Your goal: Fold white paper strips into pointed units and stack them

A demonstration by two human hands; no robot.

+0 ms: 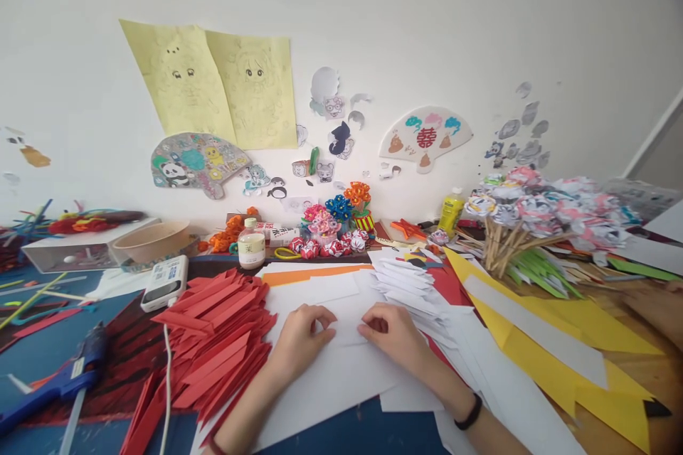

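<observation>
Head view, looking down on a crowded worktop (629, 377). Left hand (299, 341) and right hand (392, 334) side by side, palms down, on a white paper sheet (341, 370) at centre front. Fingers of both hands curled and narrow, tips pressed onto the sheet near a fold line between the hands; no pinch visible, sheet flat under them. Black wristband (469, 414) on the right wrist.

Just left of the left hand: stack of folded red paper strips (218, 334), fanned out, edge near the left forearm. White cable (166, 384) across the red stack, leading up to a white power bank (164, 283). Blue glue gun (64, 380) at far left front. Beige bowl (152, 240) on a white box (64, 252) behind it.

Just right of the right hand: pile of folded white paper pieces (408, 284), close to the knuckles. Further right: yellow paper sheets (581, 341) with a white strip (538, 334) on top.

Behind the sheet: orange paper (309, 274), small white bottle (251, 244), cluster of paper flowers (334, 227), yellow glue bottle (451, 212). Right rear: bouquet of paper flowers on wooden sticks (533, 217).

On the wall: two yellow drawings (218, 82), two decorated paper fans (197, 162), small cut-out stickers.
</observation>
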